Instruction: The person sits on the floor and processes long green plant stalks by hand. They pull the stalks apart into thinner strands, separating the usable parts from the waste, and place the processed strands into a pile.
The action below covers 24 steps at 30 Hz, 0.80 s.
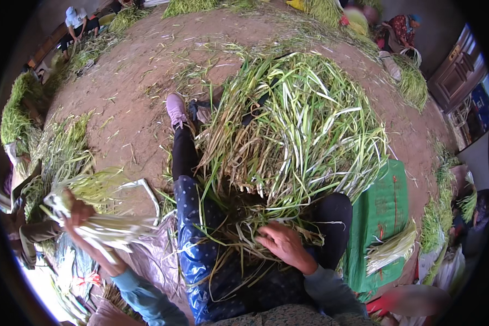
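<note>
My left hand [80,212], out to the left, grips a bunch of long pale leafy stalks [116,230], blurred by motion. Loose leaf scraps [244,234] lie in my lap on a blue polka-dot apron [199,248]. My right hand [284,244] is over these scraps with its fingers curled; whether a blade is pinched in them is unclear. Before me, between my outstretched leg and my bent knee, rises a large heap of green and white stalks [305,122], with brownish root ends towards me.
A green woven sack [383,203] on the right bears a pale bundle [393,248]. Left lies a greyish sheet [159,256]. Co-workers sit at far left [77,24], far right [403,32] and close by on my left [36,236]. Stalk piles [65,142] and scraps cover the earthen floor [122,98].
</note>
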Motion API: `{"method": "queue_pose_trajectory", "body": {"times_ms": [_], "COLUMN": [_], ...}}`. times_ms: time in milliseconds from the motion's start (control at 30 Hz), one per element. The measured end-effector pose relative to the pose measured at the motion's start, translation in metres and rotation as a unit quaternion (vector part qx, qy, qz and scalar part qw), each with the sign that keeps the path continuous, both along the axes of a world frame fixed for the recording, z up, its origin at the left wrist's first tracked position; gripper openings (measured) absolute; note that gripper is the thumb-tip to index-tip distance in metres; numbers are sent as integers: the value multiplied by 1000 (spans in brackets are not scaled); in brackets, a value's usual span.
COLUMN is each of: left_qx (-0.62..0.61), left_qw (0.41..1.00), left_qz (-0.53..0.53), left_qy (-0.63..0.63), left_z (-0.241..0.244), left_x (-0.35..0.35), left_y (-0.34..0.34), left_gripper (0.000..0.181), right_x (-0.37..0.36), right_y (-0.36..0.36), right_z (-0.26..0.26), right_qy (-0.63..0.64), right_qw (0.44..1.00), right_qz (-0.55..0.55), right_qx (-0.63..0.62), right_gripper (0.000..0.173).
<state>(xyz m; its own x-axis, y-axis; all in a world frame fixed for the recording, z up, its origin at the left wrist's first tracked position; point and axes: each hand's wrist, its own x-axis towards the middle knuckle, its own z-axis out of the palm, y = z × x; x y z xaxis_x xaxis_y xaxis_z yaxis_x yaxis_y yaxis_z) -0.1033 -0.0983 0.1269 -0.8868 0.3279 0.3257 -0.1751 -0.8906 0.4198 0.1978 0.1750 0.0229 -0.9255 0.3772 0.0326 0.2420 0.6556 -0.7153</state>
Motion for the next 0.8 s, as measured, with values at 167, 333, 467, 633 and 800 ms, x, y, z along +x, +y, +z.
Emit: {"method": "queue_pose_trajectory", "body": {"times_ms": [167,333,467,633,800], "left_qx": [-34,-23,-41,-81,-86], "left_qw": [952,918,900,906,905], "left_qz": [-63,-167,-212,-213,-220], "left_qy": [-297,-358,-379,-357,-353], "left_z": [-76,-111,-123,-134,-140], "left_x": [60,99,111,114,111], "left_y": [53,74,82,86,83], "left_gripper": [41,13,11,11,10], "right_x": [-96,-177,-226,-267,-288], "right_y": [26,65,91,88,96], "right_z": [21,10,-15,-18,-39], "right_qy": [134,81,59,-62,-105], "right_qw": [990,997,995,997,985], "right_qz": [-4,6,-37,-30,-30], "right_qx": [36,0,-73,34,137], "right_gripper": [16,15,15,27,15]}}
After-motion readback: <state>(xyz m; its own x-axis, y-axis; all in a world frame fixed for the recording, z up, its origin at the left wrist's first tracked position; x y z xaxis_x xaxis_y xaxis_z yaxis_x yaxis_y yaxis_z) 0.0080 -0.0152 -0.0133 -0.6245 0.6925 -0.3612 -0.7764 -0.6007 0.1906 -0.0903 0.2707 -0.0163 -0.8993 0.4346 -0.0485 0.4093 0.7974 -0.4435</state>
